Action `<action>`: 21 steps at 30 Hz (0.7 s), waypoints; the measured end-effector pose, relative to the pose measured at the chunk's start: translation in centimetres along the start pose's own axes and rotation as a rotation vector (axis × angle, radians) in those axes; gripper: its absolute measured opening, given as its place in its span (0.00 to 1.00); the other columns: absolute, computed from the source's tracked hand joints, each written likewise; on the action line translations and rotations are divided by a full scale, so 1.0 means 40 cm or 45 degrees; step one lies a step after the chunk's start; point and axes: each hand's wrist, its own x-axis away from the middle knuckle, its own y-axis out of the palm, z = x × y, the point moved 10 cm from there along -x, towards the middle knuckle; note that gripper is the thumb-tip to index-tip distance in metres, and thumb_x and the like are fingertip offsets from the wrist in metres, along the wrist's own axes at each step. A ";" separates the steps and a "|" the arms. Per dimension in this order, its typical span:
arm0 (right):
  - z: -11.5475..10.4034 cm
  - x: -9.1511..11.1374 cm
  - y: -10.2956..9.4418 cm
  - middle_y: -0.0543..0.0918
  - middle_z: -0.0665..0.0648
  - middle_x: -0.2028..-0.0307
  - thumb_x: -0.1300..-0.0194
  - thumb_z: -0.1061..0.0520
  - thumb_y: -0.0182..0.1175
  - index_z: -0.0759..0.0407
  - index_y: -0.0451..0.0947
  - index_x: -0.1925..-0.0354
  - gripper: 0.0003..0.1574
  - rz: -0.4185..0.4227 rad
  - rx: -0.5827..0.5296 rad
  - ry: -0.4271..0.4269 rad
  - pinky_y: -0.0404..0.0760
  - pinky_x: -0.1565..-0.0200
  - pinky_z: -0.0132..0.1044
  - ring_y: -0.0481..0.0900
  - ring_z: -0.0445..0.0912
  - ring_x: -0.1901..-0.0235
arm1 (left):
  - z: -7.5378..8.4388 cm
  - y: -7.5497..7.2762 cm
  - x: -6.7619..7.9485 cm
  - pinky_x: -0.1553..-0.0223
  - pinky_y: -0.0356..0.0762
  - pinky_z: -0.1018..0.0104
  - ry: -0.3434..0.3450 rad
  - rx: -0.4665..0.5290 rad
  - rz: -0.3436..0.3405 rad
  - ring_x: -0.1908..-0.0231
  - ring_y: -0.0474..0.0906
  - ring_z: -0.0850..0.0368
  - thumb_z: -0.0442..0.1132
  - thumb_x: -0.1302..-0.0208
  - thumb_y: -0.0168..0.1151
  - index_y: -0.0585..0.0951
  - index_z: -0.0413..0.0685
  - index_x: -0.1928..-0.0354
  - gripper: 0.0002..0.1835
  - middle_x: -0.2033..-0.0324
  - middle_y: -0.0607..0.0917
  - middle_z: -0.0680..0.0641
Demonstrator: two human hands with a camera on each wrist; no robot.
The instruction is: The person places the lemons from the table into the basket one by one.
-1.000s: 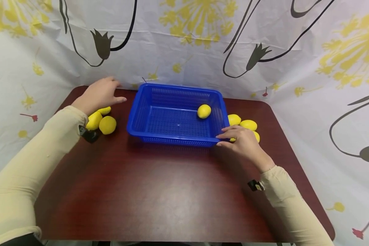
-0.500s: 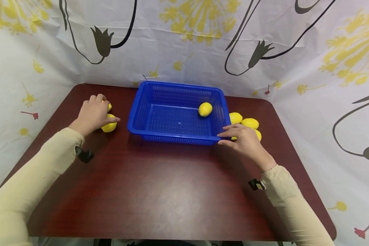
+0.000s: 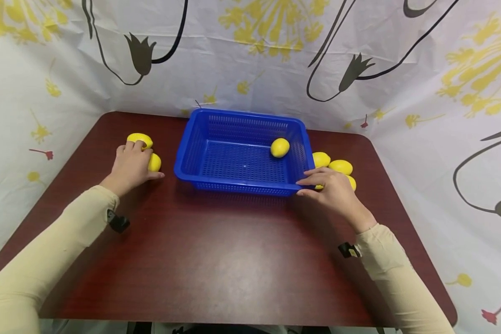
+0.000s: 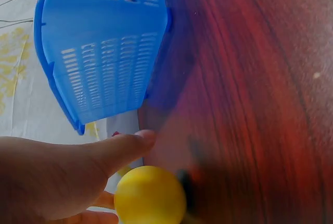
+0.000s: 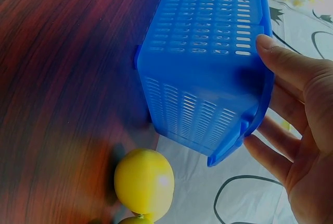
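A blue plastic basket (image 3: pixel 242 185) with perforated walls stands at the back middle of the table, with one lemon (image 3: pixel 279 148) in its right part. My right hand (image 3: pixel 334 190) grips the basket's front right corner; the right wrist view shows its thumb (image 5: pixel 281 57) at the rim and the fingers on the other side. At the left, my left hand (image 3: pixel 130 166) is over the lemons, its fingers loosely bent and its thumb (image 4: pixel 122 148) straight and apart from the nearest lemon (image 4: pixel 151 195). Another lemon (image 3: pixel 140 140) lies just beyond its fingertips.
Several lemons (image 3: pixel 340 167) lie to the right of the basket, partly hidden by the right hand. The dark red wooden table (image 3: pixel 234 260) is enclosed by a white flower-printed cloth (image 3: pixel 267 69) at the back and sides.
My left hand has come down and nearer onto the left lemons, after hovering beyond them. The lemon beside its thumb has shifted slightly. My right hand stays on the basket corner.
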 end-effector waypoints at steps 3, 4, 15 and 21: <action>0.001 0.001 0.000 0.91 0.56 0.61 0.52 0.47 0.78 0.52 0.90 0.60 0.19 0.002 0.000 0.004 0.85 0.55 0.46 0.86 0.50 0.53 | 0.010 0.004 0.002 0.38 0.53 0.29 0.005 -0.002 0.003 0.45 0.67 0.25 0.57 0.46 0.73 0.74 0.33 0.38 0.42 0.45 0.73 0.26; 0.001 0.002 0.000 0.91 0.56 0.61 0.52 0.47 0.78 0.52 0.90 0.60 0.20 0.003 -0.001 0.006 0.85 0.55 0.46 0.86 0.50 0.53 | 0.012 0.004 0.002 0.37 0.51 0.28 0.008 0.007 0.005 0.45 0.68 0.25 0.57 0.46 0.73 0.73 0.34 0.37 0.42 0.46 0.74 0.26; 0.001 0.002 0.001 0.91 0.56 0.60 0.53 0.47 0.78 0.51 0.90 0.61 0.19 0.014 0.003 0.006 0.85 0.56 0.45 0.86 0.50 0.54 | 0.015 0.014 -0.002 0.37 0.48 0.25 0.019 0.076 0.050 0.48 0.69 0.24 0.46 0.48 0.76 0.73 0.28 0.40 0.39 0.43 0.73 0.25; 0.001 0.002 0.000 0.91 0.56 0.60 0.53 0.47 0.78 0.51 0.90 0.60 0.20 0.015 0.000 0.009 0.85 0.56 0.45 0.86 0.50 0.53 | 0.006 0.021 -0.004 0.37 0.49 0.26 -0.012 0.071 0.055 0.49 0.68 0.26 0.44 0.50 0.77 0.74 0.27 0.44 0.37 0.47 0.74 0.26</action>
